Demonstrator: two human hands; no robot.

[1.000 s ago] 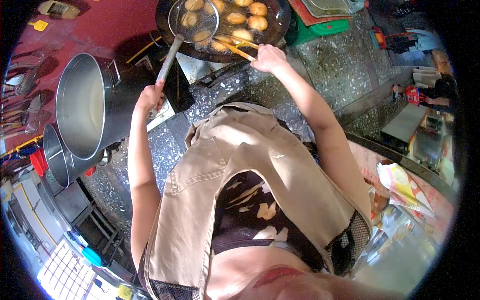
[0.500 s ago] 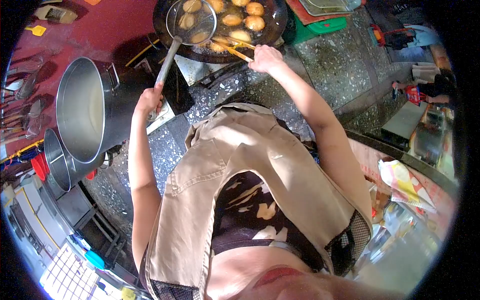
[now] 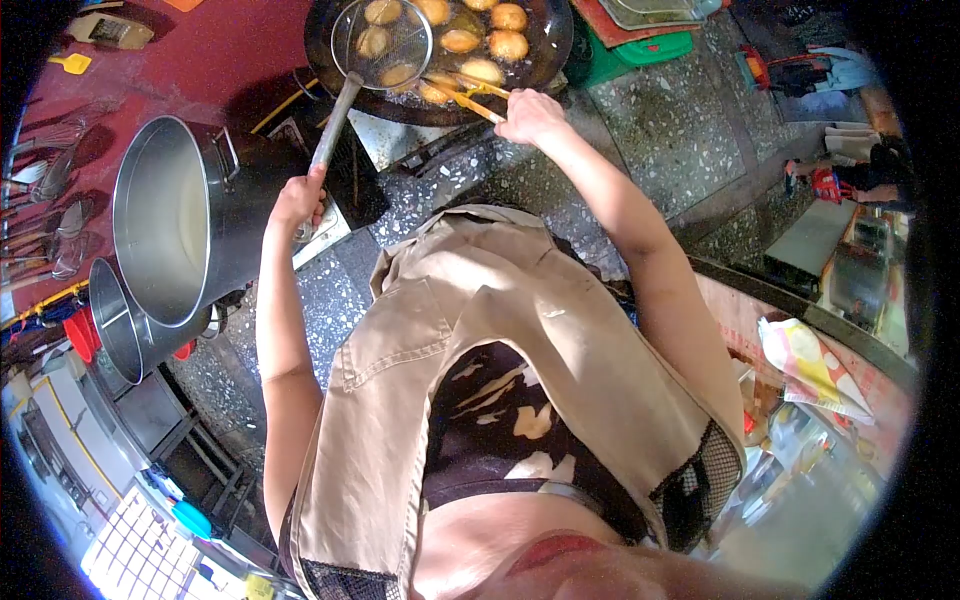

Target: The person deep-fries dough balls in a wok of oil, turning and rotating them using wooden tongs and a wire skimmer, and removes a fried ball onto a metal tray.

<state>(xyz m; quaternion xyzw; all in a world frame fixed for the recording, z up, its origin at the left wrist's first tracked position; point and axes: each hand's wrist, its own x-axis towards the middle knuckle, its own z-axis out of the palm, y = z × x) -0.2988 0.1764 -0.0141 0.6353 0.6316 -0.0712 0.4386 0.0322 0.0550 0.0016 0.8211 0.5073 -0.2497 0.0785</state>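
Observation:
In the head view, my left hand [image 3: 298,203] is closed around the long handle of a round wire-mesh skimmer [image 3: 385,40]. The skimmer's mesh is over the left side of a dark wok [image 3: 560,50], and golden-brown balls show through it. My right hand [image 3: 530,117] grips a pair of long wooden chopsticks [image 3: 470,98], with their tips down in the wok beside the skimmer's rim. Several round fried balls [image 3: 508,46] sit in the oil, some paler than others. The far side of the wok is cut off by the frame's top edge.
A tall metal pot [image 3: 160,220] stands left of my left forearm, with a smaller pot [image 3: 115,315] beside it. Whisks and ladles [image 3: 65,225] hang or lie along the red surface at far left. A green tray [image 3: 655,50] is right of the wok.
Both hands, the skimmer and the chopsticks stay almost in place. A few balls in the oil have shifted very slightly.

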